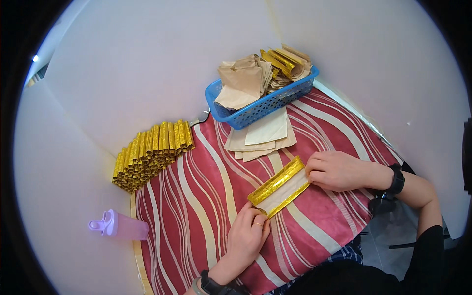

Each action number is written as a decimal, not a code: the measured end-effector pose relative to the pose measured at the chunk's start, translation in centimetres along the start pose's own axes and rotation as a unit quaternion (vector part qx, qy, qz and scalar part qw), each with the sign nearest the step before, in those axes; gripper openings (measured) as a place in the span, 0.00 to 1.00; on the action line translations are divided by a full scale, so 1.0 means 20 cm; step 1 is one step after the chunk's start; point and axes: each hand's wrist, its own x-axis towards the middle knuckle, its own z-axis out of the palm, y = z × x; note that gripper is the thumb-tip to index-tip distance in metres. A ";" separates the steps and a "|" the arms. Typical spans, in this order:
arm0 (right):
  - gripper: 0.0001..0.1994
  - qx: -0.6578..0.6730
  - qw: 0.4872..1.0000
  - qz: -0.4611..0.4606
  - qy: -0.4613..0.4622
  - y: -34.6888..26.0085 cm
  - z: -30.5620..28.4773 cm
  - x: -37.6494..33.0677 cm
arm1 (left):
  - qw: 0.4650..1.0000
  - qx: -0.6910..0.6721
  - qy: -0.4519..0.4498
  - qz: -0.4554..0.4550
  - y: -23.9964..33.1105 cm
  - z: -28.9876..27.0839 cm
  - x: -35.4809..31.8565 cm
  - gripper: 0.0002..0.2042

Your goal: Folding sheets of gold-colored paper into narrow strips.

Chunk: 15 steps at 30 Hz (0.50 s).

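Observation:
A sheet of gold foil paper (276, 183) lies on the striped cloth with its long edges folded in. A pale strip of its inner side shows between the gold edges. With bent fingers, my left hand (248, 233) grips its near left end; a ring is on one finger. At the opposite end, my right hand (332, 169) holds the sheet, its fingertips closed on the edge. Just beyond it lie several loose flat sheets of tan and cream paper (265, 132), partly under a blue basket (263, 105).
Tan and gold papers (241, 81) fill the basket. A pile of rolled gold paper tubes (152, 152) stands at the left against the pale wall (162, 64). A pink bottle (125, 226) is at the table's left edge. Red striped cloth (196, 236) covers the table.

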 end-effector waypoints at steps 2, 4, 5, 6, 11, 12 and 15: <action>0.08 -0.007 1.000 0.001 -0.021 -0.01 -0.02 0.00 | 1.000 0.004 -0.003 -0.005 0.01 0.00 0.00 0.12; 0.07 -0.008 1.000 0.000 0.008 -0.02 -0.02 0.00 | 0.999 0.044 -0.007 -0.014 0.03 -0.02 0.02 0.12; 0.07 -0.007 1.000 0.000 0.008 -0.02 -0.01 0.00 | 0.999 0.045 -0.008 -0.014 0.03 -0.02 0.02 0.12; 0.07 0.021 0.999 0.036 0.001 -0.03 -0.01 0.00 | 0.999 0.045 -0.013 -0.019 0.03 -0.02 0.01 0.12; 0.08 0.150 0.977 0.149 -0.041 -0.03 0.00 0.01 | 1.000 0.004 -0.026 -0.014 0.00 -0.01 0.01 0.11; 0.08 0.134 0.980 0.126 -0.076 -0.02 -0.02 0.02 | 0.998 -0.009 -0.046 -0.028 0.00 -0.01 0.01 0.11; 0.07 0.141 0.978 0.104 -0.110 0.00 -0.03 0.01 | 0.994 -0.038 -0.080 -0.061 -0.01 0.01 0.00 0.11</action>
